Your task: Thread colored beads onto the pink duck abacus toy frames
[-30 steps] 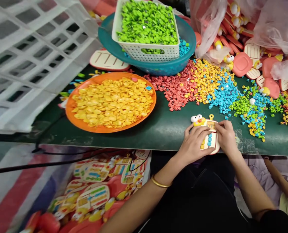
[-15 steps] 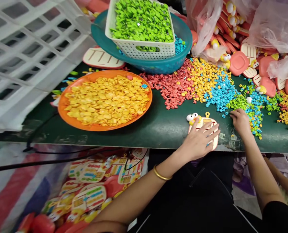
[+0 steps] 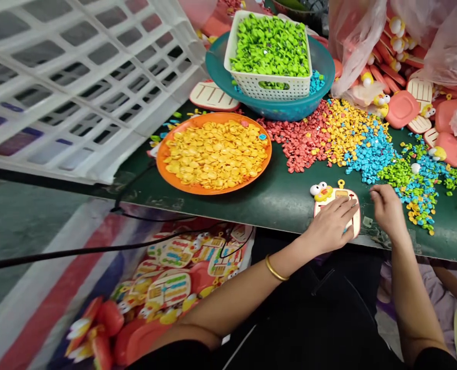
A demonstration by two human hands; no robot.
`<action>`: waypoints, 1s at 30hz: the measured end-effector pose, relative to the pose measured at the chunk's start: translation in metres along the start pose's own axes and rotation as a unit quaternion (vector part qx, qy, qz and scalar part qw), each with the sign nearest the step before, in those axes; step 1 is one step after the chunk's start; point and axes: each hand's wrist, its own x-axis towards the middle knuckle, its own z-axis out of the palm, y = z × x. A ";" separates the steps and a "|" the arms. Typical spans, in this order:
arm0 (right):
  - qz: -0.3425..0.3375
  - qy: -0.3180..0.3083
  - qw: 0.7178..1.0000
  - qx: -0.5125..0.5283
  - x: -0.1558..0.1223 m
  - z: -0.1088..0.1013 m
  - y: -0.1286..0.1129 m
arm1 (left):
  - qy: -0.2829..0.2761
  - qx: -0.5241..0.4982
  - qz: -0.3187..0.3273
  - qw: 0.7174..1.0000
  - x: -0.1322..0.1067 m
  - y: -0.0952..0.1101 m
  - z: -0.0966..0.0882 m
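Note:
A cream toy board (image 3: 355,226) with a pink rim lies on the green tabletop. A yellow duck head (image 3: 323,192) with bulging white eyes sits at its upper left corner, and a small yellow loop at its top. My left hand (image 3: 330,223) rests across the board, its fingers stretched over the slots and covering much of them. A bit of blue shows beneath its fingers. Just right of the board, my right hand (image 3: 389,211) is closed in a pinch; whatever its fingertips hold is hidden. Beyond it spread small green pieces (image 3: 396,173) and blue pieces (image 3: 370,154).
An orange plate (image 3: 163,172) of yellow pieces stands left. Behind it, a white basket (image 3: 265,87) of green pieces sits in a teal basin (image 3: 216,64). Red pieces (image 3: 303,144) lie nearby. A white crate (image 3: 109,77) leans left; finished-looking boards (image 3: 169,288) lie below the table.
My view has swung left. My right hand has drawn back from the green and blue pieces toward the board. The left hand's fingers have come closer together on the board.

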 end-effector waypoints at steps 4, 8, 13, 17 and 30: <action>-0.007 -0.042 0.997 0.057 0.004 0.026 -0.021 | -0.009 -0.010 0.021 1.000 0.000 -0.003 -0.005; 0.012 -0.062 0.994 0.085 0.006 0.034 -0.016 | -0.009 -0.003 0.021 1.000 -0.001 -0.002 -0.008; 0.035 -0.055 0.993 0.097 0.008 0.035 -0.013 | 0.045 -0.007 -0.035 0.998 -0.004 -0.001 0.000; 0.020 -0.047 0.997 0.059 -0.006 0.034 -0.026 | 0.087 -0.003 -0.068 0.994 -0.006 0.000 0.003; 0.024 0.054 0.982 -0.179 0.022 -0.007 0.068 | 0.002 -0.016 -0.006 1.000 -0.005 -0.024 -0.010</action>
